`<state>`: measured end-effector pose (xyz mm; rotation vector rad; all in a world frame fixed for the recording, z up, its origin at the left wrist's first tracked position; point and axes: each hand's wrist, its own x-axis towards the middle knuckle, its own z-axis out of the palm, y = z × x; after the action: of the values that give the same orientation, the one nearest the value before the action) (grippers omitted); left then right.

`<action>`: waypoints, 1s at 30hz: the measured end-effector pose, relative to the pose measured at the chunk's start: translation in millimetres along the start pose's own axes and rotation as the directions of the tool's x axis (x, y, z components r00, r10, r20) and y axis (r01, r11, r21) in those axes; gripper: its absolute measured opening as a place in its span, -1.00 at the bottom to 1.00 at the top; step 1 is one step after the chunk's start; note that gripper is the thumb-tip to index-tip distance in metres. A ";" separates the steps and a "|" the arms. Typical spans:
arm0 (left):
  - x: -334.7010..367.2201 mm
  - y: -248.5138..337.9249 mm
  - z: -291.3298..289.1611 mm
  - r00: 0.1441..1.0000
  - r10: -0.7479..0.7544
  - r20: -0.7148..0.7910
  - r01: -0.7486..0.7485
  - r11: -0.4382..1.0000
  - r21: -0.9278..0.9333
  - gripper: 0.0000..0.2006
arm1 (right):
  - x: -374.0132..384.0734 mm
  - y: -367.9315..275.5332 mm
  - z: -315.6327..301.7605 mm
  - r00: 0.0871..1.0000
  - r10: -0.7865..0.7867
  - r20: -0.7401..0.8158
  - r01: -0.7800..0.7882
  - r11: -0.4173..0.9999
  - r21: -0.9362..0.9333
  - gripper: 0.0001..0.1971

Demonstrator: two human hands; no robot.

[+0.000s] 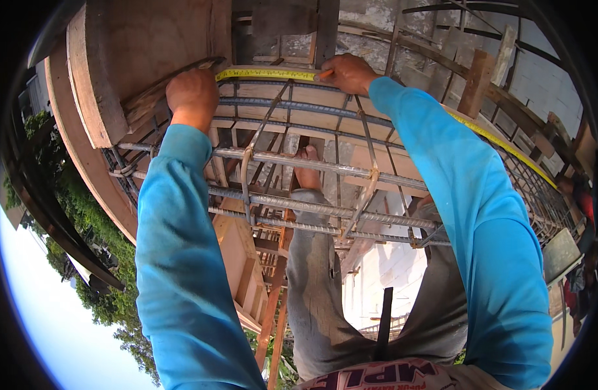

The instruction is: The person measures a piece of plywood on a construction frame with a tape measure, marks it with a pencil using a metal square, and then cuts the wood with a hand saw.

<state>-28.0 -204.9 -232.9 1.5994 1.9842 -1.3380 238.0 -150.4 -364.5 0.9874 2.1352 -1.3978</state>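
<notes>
A yellow tape measure point(267, 74) lies stretched along the far wooden edge, over the rebar cage point(299, 159). My left hand point(193, 97) is closed at the tape's left end, beside the large plywood form panel point(159, 45); its fingertips are hidden. With the fingers of my right hand point(351, 73) I pinch a short orange pencil point(325, 75), its tip against the tape. Beyond that hand the tape runs on to the far right, passing behind my sleeve. Ribbed bars and bent stirrups of the cage cross below both hands.
My bare foot point(307, 168) rests among timbers below the cage. An upright wood block point(476, 84) stands at the right, with planks around it. Wooden framing point(250, 286) drops away underneath. Trees point(84, 240) and sky show past the left edge.
</notes>
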 end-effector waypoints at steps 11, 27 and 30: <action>37.4 7.3 6.5 0.992 0.108 0.058 -0.109 0.994 0.025 -0.74 | 7.8 18.5 33.3 0.957 -0.165 -0.238 0.157 0.986 -0.054 -0.74; 115.1 24.9 30.2 0.975 0.187 0.119 -0.205 0.966 0.157 -0.73 | 26.6 33.5 35.1 0.972 -0.103 -0.211 0.087 0.993 -0.086 -0.75; 122.7 31.3 36.8 0.977 0.155 0.146 -0.179 0.970 0.164 -0.73 | 26.7 32.9 33.2 0.984 -0.063 -0.166 0.053 0.997 -0.062 -0.76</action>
<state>-56.8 -156.8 -352.2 1.6640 1.6546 -1.5445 242.9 -163.2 -416.5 1.0619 2.3302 -1.3130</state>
